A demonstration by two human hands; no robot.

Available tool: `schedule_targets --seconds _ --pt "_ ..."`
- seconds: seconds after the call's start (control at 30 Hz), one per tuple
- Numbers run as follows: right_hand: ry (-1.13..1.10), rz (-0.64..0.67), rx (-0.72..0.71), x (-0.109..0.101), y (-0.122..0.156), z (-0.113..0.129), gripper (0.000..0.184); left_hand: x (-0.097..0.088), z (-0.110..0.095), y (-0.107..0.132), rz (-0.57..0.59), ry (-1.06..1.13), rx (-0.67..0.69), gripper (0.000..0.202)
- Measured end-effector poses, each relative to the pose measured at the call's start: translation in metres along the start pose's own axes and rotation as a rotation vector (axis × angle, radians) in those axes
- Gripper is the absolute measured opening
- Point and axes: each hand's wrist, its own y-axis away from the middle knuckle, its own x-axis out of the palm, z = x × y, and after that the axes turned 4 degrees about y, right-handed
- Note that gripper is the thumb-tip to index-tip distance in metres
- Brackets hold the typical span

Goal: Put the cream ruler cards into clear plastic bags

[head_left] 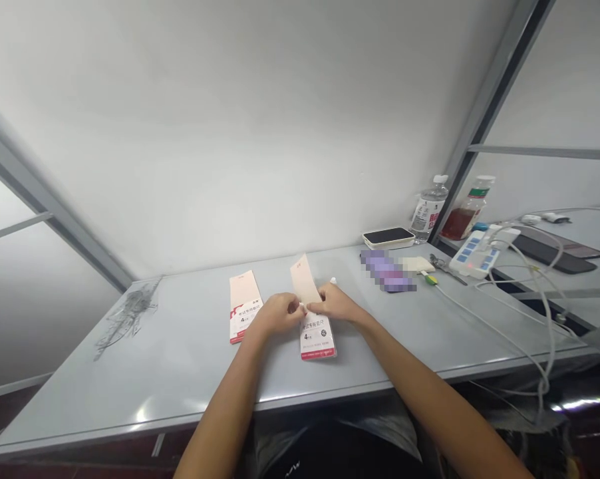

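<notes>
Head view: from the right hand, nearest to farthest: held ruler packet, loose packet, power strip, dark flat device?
1. Held ruler packet: centre, in the right hand grip.
2. Loose packet: left of the hands.
3. Power strip: right side.
4. Dark flat device: far right.

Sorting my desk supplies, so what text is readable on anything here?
"考试专用套尺" and "4": centre packet
"考试专用套尺" and "4": left packet
Smaller print on both packets: too small to read
Plastic bottle label: too blurred to read
</notes>
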Motion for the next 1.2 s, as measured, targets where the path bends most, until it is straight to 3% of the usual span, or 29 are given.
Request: schedule_targets --seconds 0.33,0.57,0.7,0.9,1.2 --pt "0.007 0.035 -0.014 0.002 0.000 -0.001 0.016 0.003 0.006 -0.001 0.085 0.142 -0.058 0.019" --pt "-0.184 -0.067 0.134 0.006 -0.003 -0.001 0.009 0.011 0.004 -0.003 -0.080 -0.017 -0.033 0.016" --pt "-0.325 -0.052 0.190 0.004 -0.002 0.001 0.005 0.015 0.001 -0.004 -0.147 -0.137 0.010 0.014" --pt "-0.473 -0.034 0.272 0.001 -0.002 0.002 0.006 0.017 -0.002 -0.006 -0.127 -0.169 0.053 0.014" --pt "-0.403 -0.092 0.292 0.002 -0.002 0.002 0.008 0.020 0.000 -0.005 -0.066 -0.183 0.104 0.014"
